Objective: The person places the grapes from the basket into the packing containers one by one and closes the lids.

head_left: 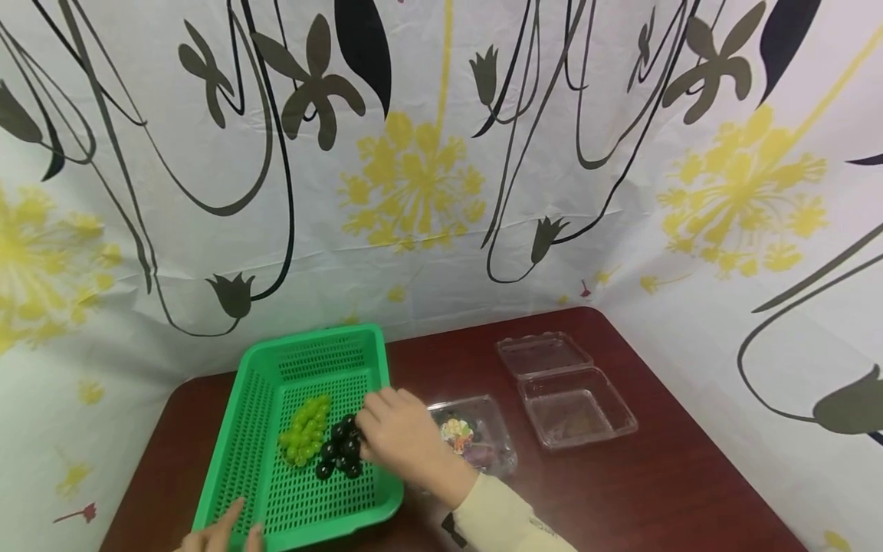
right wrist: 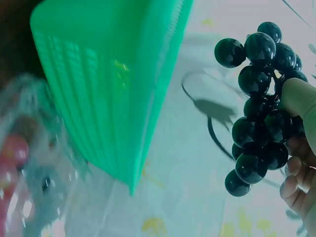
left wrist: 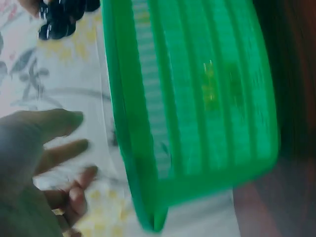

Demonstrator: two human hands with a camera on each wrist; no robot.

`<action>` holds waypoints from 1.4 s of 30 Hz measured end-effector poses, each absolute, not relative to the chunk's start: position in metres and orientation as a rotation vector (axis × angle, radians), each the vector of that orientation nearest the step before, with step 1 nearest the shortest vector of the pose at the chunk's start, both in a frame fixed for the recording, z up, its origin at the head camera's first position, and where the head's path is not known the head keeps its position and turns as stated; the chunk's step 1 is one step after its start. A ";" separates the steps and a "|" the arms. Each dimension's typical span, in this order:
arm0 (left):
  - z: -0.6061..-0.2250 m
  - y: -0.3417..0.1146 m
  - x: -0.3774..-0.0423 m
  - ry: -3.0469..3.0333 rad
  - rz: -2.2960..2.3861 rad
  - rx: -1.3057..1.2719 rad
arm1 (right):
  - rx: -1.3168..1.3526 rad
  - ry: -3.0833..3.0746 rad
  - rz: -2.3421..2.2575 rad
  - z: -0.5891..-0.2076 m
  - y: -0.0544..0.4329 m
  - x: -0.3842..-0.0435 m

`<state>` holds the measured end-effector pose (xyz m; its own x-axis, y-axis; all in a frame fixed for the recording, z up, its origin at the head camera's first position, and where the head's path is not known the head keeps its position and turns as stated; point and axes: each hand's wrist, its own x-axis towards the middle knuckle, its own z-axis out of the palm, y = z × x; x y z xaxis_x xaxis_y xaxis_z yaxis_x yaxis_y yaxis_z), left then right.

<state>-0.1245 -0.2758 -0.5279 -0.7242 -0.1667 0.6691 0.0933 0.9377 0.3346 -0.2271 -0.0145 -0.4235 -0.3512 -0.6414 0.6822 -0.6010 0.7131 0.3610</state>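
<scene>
My right hand (head_left: 403,437) grips a bunch of black grapes (head_left: 340,448) by its upper end. In the right wrist view the grapes (right wrist: 261,106) hang from the fingers, higher than the rim of the green basket (right wrist: 94,98). A bunch of green grapes (head_left: 305,431) lies inside the basket (head_left: 276,506), left of the black ones. My left hand (head_left: 221,534) is at the basket's front left corner, partly cut off by the frame. In the left wrist view that hand (left wrist: 44,158) has its fingers extended and holds nothing, beside the basket (left wrist: 197,98).
Right of the basket stands a clear plastic box (head_left: 500,441) with colourful contents, partly behind my right forearm. A second clear box (head_left: 579,406) lies with its lid folded back on the dark red table (head_left: 662,475). A patterned cloth (head_left: 428,291) surrounds the table.
</scene>
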 end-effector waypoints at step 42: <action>-0.503 0.017 -0.175 -2.029 -0.202 -0.975 | 0.377 -2.274 0.098 -0.470 0.267 -0.219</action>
<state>-0.1752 0.0172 -0.5025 -0.3314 0.5644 0.7561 0.7022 0.6827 -0.2018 -0.2187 0.2673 -0.4704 -0.6270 -0.2378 0.7419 -0.3010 0.9523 0.0509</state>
